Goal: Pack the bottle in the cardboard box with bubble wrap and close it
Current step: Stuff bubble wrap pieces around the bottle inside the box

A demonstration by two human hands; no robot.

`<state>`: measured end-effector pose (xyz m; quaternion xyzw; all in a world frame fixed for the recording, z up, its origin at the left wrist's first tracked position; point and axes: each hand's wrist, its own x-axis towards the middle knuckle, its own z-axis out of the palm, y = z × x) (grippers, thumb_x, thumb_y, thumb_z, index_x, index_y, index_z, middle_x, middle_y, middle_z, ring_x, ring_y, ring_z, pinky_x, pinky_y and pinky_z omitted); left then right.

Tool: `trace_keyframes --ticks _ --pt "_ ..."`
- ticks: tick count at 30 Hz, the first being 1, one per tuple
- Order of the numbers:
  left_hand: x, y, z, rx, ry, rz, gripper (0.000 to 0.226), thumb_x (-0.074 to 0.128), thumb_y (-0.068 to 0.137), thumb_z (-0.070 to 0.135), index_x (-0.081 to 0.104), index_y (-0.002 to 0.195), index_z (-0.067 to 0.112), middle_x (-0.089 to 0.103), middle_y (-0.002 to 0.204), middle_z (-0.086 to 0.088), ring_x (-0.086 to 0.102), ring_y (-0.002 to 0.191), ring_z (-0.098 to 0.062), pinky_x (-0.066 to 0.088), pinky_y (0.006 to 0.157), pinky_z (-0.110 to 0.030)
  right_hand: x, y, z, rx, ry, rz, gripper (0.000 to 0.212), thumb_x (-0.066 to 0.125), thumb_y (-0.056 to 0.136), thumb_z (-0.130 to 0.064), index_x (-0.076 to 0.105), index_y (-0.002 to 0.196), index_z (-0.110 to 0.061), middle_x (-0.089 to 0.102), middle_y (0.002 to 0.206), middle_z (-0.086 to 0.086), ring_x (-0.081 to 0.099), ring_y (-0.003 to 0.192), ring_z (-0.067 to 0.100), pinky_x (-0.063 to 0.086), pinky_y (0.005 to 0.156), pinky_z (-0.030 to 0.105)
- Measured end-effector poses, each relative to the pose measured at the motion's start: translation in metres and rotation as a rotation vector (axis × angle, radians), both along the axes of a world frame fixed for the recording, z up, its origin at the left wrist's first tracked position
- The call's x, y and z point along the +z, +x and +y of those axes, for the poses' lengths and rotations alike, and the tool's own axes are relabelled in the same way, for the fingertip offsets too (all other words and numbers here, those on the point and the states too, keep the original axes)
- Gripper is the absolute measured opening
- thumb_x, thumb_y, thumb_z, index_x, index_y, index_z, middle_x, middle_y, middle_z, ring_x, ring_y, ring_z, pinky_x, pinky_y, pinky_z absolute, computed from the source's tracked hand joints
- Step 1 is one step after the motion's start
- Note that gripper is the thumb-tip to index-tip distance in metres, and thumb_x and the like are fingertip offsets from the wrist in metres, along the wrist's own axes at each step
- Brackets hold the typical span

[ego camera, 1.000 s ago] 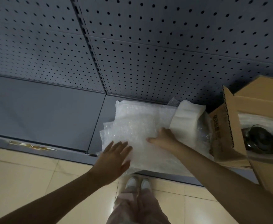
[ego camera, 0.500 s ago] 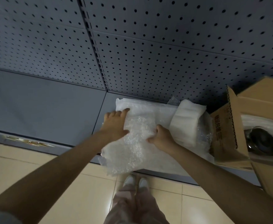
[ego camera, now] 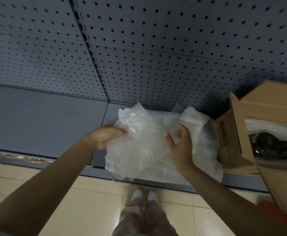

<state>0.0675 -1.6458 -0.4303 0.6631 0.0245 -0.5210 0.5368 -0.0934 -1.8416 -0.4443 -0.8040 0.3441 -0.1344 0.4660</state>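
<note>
- A person lifts a crumpled sheet of bubble wrap (ego camera: 139, 138) off a grey shelf (ego camera: 46, 120), the left hand (ego camera: 105, 137) gripping its left edge and the right hand (ego camera: 180, 147) holding its right edge, fingers curled into the plastic.
- The sheet is slack and hangs between the two hands, its lower edge drooping past the front lip of the shelf.
- Beneath and behind it lies a pile of further wrapping (ego camera: 195, 126), white foam and clear film, touching the side of the cardboard box (ego camera: 233, 133).
- The box stands open to the right of both hands, so the right hand is the nearer one; by this judgement the sheet has to travel rightward and over the raised flap (ego camera: 236, 120) to reach the opening.
- A dark, rounded object (ego camera: 268, 143) shows inside the box against white padding; it is probably the bottle, seen from one end, though its shape and long axis are too dim to confirm.
- The box's right side and far flaps are cut off by the frame edge, and an orange blur (ego camera: 282, 213) at lower right cannot be identified.
- Perforated panels (ego camera: 156, 48) back the shelf; the person's shoes (ego camera: 144, 195) stand on a tiled floor (ego camera: 88, 193) below.
</note>
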Motion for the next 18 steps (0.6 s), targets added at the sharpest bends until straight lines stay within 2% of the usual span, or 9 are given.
trace_keyframes --ticks 4,6,7,9,11,13,15,17,18 --pt "0.01 0.001 0.012 0.048 -0.056 0.06 0.032 0.073 0.075 0.01 0.067 0.105 0.005 0.075 0.093 -0.011 0.074 0.083 -0.023 0.059 0.073 -0.032 0.01 -0.003 0.017 -0.042 0.264 -0.025 0.062 0.06 0.09 -0.034 0.036 0.141 -0.012 0.043 0.139 -0.001 0.041 0.127 0.011 0.036 0.106 0.027" --pt "0.011 0.003 0.02 0.082 -0.045 0.091 0.058 0.086 0.057 0.021 0.066 0.109 0.003 0.075 0.094 -0.013 0.073 0.086 -0.027 0.057 0.076 -0.037 0.011 -0.007 0.025 -0.1 0.316 -0.054 0.062 0.057 0.091 -0.036 0.032 0.144 -0.014 0.04 0.137 -0.005 0.039 0.126 0.008 0.034 0.105 0.025" --pt "0.012 0.004 0.024 0.109 -0.034 0.107 0.06 0.088 0.053 0.021 0.066 0.106 0.003 0.076 0.09 -0.014 0.073 0.083 -0.029 0.055 0.077 -0.039 0.011 -0.01 0.029 -0.146 0.314 -0.077 0.06 0.056 0.092 -0.034 0.033 0.143 -0.013 0.041 0.137 -0.004 0.04 0.125 0.009 0.035 0.105 0.026" --pt "0.014 0.001 0.032 0.195 -0.018 0.091 0.036 0.081 0.06 0.014 0.066 0.092 0.004 0.074 0.077 -0.014 0.072 0.07 -0.029 0.05 0.072 -0.04 0.008 -0.017 0.04 -0.237 0.245 -0.102 0.052 0.058 0.092 -0.026 0.041 0.138 -0.009 0.046 0.132 0.005 0.048 0.119 0.017 0.042 0.101 0.029" --pt "0.013 -0.005 0.037 0.261 0.025 0.056 0.016 0.07 0.073 0.013 0.064 0.084 0.004 0.068 0.076 -0.016 0.067 0.067 -0.031 0.048 0.067 -0.038 0.002 -0.023 0.053 -0.233 0.279 0.002 0.039 0.06 0.091 -0.024 0.051 0.125 -0.008 0.054 0.113 0.005 0.056 0.106 0.022 0.048 0.087 0.021" --pt "0.004 -0.014 0.043 0.3 0.062 0.043 0.014 0.058 0.088 0.014 0.063 0.083 0.002 0.063 0.074 -0.015 0.064 0.064 -0.028 0.052 0.063 -0.035 0.001 -0.02 0.064 -0.145 0.666 0.162 0.037 0.056 0.092 -0.038 0.055 0.118 -0.012 0.059 0.098 0.002 0.06 0.093 0.021 0.048 0.083 0.024" --pt "-0.003 -0.023 0.047 0.318 0.054 0.093 0.022 0.052 0.094 0.014 0.063 0.08 0.001 0.064 0.064 -0.013 0.065 0.051 -0.022 0.053 0.06 -0.031 0.009 -0.014 0.072 -0.1 1.161 0.222 0.038 0.051 0.09 -0.05 0.059 0.115 -0.021 0.066 0.102 0.005 0.062 0.096 0.022 0.046 0.094 0.036" --pt "-0.007 -0.03 0.048 0.318 0.043 0.136 0.026 0.051 0.094 0.014 0.064 0.075 0.003 0.065 0.055 -0.009 0.064 0.046 -0.019 0.053 0.055 -0.026 0.012 -0.005 0.072 -0.083 1.379 0.127 0.042 0.054 0.088 -0.051 0.063 0.117 -0.022 0.07 0.114 0.007 0.063 0.109 0.025 0.043 0.103 0.044" --pt "-0.007 -0.032 0.048 0.307 0.021 0.16 0.028 0.053 0.093 0.014 0.066 0.07 0.004 0.064 0.054 -0.008 0.064 0.047 -0.019 0.053 0.053 -0.024 0.011 -0.002 0.07 -0.092 1.368 0.092 0.04 0.057 0.088 -0.047 0.064 0.117 -0.02 0.07 0.116 0.007 0.064 0.11 0.025 0.044 0.103 0.046"
